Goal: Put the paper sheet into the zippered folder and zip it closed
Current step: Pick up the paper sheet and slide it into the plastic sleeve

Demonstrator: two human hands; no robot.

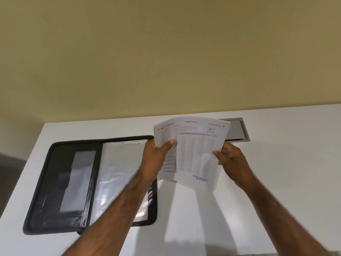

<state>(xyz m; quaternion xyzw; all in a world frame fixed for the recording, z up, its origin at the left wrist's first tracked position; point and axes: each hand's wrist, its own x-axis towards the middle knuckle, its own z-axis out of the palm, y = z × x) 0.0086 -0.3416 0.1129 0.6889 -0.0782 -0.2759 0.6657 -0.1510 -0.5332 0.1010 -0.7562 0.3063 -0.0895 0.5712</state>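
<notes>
Holding paper sheet (191, 154) w/ both grips clamped, beside open zippered folder (73, 182).

White printed paper sheet (191, 154) with black headings and grey rows of fine print, black fabric zippered folder (60, 183) with clear glossy plastic sleeves, plain white table (276, 172), grey metal hatch (237, 131), pale yellow wall (166, 52)

Paper sheet (191, 150) fine print blurred; left forearm (118, 206) hides folder (73, 183) right pocket; both arms cut off at bottom edge.
</notes>
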